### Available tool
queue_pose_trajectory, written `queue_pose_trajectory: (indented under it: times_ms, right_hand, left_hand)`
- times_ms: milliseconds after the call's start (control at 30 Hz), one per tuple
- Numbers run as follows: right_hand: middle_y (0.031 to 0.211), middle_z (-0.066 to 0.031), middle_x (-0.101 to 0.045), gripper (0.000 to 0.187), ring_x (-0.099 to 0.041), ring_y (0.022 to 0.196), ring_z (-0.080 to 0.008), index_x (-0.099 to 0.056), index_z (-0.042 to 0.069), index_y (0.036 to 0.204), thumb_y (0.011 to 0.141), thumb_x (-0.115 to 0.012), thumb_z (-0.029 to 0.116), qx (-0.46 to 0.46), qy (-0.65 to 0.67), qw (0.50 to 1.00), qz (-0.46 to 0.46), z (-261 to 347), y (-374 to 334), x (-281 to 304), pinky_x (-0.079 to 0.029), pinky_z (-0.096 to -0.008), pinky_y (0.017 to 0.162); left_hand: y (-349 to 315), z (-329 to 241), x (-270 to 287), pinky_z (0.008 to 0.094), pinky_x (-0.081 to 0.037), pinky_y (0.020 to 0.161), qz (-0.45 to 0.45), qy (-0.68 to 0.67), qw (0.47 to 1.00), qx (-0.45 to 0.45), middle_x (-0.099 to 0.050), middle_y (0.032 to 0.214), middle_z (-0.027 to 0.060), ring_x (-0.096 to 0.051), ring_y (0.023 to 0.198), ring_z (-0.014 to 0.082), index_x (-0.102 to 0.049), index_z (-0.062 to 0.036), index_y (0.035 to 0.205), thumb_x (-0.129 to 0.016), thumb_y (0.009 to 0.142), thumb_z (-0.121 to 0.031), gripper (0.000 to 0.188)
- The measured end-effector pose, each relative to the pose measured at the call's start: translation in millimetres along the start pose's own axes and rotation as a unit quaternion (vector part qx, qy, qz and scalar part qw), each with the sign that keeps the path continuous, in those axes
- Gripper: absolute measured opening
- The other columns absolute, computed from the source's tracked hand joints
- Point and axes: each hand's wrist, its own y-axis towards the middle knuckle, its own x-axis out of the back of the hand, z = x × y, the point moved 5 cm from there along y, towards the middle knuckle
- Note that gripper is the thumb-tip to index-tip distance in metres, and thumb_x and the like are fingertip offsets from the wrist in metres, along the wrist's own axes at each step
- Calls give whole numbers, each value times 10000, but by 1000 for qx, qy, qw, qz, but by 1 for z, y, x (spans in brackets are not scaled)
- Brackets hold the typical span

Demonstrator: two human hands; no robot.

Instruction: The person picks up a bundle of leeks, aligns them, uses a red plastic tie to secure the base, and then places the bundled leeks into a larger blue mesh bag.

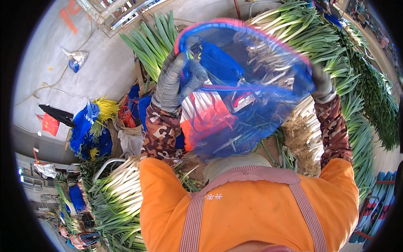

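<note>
A blue mesh bag [256, 113] with a pink-red edge is stretched wide between my hands, its mouth spread. In a grey knitted glove, my left hand [178, 82] is closed around the bag's left rim. My right hand [322, 84], gloved too and slightly blurred, grips the rim at the opposite side. Through the mesh show a folded blue cloth or net [220, 59] and a bundle of white leek stems with a red-orange wrapper [208, 117]. Leek roots also appear behind the net on the right.
Leeks [289, 25] are heaped along the far and right sides, with another pile [121, 189] at my lower left. Yellow and blue strings [94, 122] hang at the left, near a sack [131, 140]. A plastic bag [75, 59] lies on the grey floor.
</note>
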Motion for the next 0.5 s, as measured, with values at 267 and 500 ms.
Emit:
queue_pose_trajectory:
  times_ms: [267,500]
  right_hand:
    - [968,-149,-669,363,-634,854,-242,-603,45,928,915,-638,406,165,100,976,-98,8,-24,19,-514,-363,716]
    - [513,10,-473,310,-436,387,-111,-602,66,932,981,-559,369,98,270,944,-164,-16,-28,-17,-454,-331,447]
  left_hand:
    - [-34,23,-6,240,-495,535,77,256,935,232,-660,724,48,-629,611,101,-598,-35,1241,-574,967,-287,373]
    - [-62,49,-22,266,-501,580,163,86,966,179,-648,715,26,-624,632,103,-610,-30,1223,-641,909,-177,348]
